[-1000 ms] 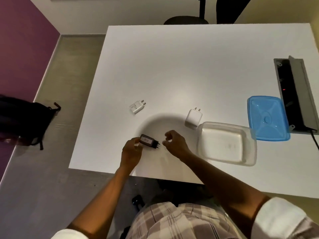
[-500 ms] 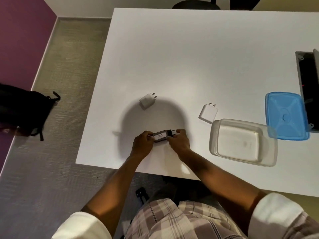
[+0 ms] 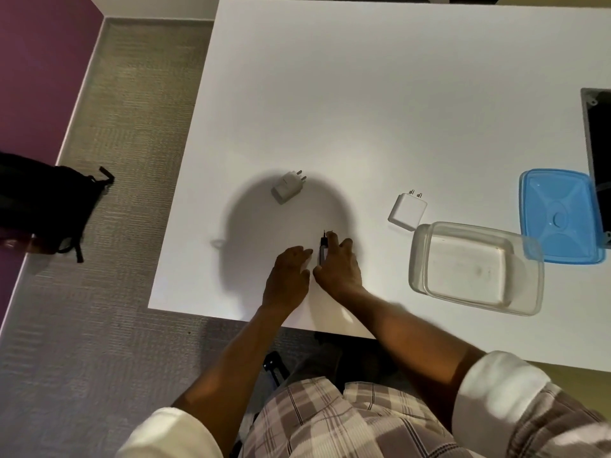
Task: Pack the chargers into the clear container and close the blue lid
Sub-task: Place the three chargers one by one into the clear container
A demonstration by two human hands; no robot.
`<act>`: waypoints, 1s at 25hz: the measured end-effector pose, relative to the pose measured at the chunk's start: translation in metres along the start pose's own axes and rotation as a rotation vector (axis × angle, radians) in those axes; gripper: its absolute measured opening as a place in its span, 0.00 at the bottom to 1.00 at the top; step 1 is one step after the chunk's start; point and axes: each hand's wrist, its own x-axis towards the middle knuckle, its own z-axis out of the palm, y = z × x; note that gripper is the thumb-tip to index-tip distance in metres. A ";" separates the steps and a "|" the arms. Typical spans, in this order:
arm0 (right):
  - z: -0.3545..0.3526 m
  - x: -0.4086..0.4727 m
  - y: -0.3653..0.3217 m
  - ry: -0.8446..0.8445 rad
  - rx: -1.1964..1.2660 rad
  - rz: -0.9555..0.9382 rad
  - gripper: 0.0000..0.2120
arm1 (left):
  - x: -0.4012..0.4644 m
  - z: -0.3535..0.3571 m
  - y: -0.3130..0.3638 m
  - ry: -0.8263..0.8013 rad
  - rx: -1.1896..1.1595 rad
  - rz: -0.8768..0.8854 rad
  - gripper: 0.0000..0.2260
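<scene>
White table (image 3: 363, 94): R hand (image 3: 339, 267) fingers pinch black charger (image 3: 322, 249); L hand (image 3: 288, 276) loose.

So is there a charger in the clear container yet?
No, the clear container is empty; both white chargers lie on the table.
</scene>
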 end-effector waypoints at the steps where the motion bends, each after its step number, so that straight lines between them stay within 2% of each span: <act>1: -0.002 0.001 0.001 -0.002 -0.038 -0.013 0.35 | 0.001 0.004 0.002 -0.025 0.045 0.009 0.25; 4: -0.015 0.001 0.011 0.016 -0.122 -0.057 0.34 | 0.002 0.020 0.005 -0.111 0.215 0.063 0.29; 6: -0.029 0.000 0.022 0.017 -0.133 -0.069 0.34 | 0.002 0.032 0.006 -0.108 0.291 0.080 0.32; 9: -0.052 -0.008 0.038 0.042 -0.043 -0.093 0.35 | 0.006 0.054 0.017 -0.015 0.309 0.027 0.34; 12: -0.078 -0.025 0.051 0.138 0.064 -0.151 0.35 | 0.014 0.072 0.032 0.088 0.323 -0.051 0.35; 15: -0.112 -0.048 0.068 0.232 0.086 -0.199 0.33 | 0.016 0.084 0.028 0.186 0.352 -0.039 0.34; 21: -0.161 -0.067 0.118 0.320 0.066 -0.071 0.35 | 0.018 0.091 0.017 0.277 0.349 0.004 0.34; 25: -0.166 -0.051 0.147 0.279 0.065 0.022 0.35 | 0.018 0.092 0.017 0.285 0.354 0.007 0.34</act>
